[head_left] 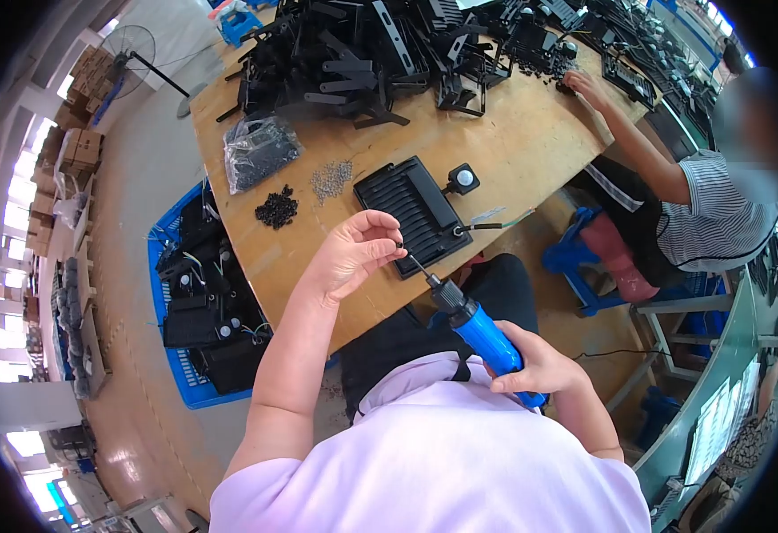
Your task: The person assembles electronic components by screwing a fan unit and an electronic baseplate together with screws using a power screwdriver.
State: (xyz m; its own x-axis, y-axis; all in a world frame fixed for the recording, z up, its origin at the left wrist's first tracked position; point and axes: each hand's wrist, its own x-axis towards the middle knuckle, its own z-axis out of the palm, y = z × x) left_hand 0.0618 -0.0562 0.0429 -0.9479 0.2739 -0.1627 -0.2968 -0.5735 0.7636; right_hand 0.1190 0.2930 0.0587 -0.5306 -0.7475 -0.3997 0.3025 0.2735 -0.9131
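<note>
My right hand [535,362] is wrapped around the blue body of an electric screwdriver [488,338], whose bit points up and left. Close to the bit's tip, my left hand [358,253] pinches a small black piece [399,246] between thumb and forefinger; it is too small to name. Under and beyond the fingers lies a black finned floodlight housing [413,209] on the table. A sensor with a white dome [463,178] sticks out from its right side, and a short black cable [485,226] comes from its near right corner.
Small black parts [277,208], silver screws [331,180] and a plastic bag [260,153] lie on the wooden table [495,142]. Black brackets [344,67] are heaped behind. A blue crate [195,391] of lamps stands left. At right sits another person [718,204], one hand on the table.
</note>
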